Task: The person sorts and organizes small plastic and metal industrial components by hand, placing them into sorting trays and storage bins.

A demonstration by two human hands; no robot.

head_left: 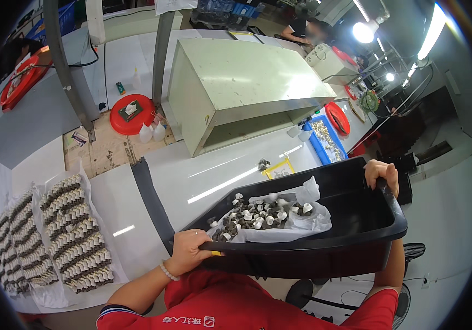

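Note:
A black plastic tub [313, 263] is tilted in front of my body at the table's near edge. My left hand [190, 248] is closed on its near-left rim, fingers wrapped over the edge. At the far-right corner, my right hand [382, 175] grips the rim, with the thumb up. Inside the tub, a crumpled white plastic liner [319, 219] lies toward the left. On it is a heap of small dark-and-white parts [258, 213], too small to name exactly. The tub's right part shows bare black plastic.
Sheets with rows of similar parts [79, 242] lie at the left. A pale green metal box [258, 71] stands behind, beside a red round tray [118, 122] with bottles. Beyond the tub are a yellow-edged tray [280, 170] and a blue tray [317, 147]. Another person [299, 30] sits far back.

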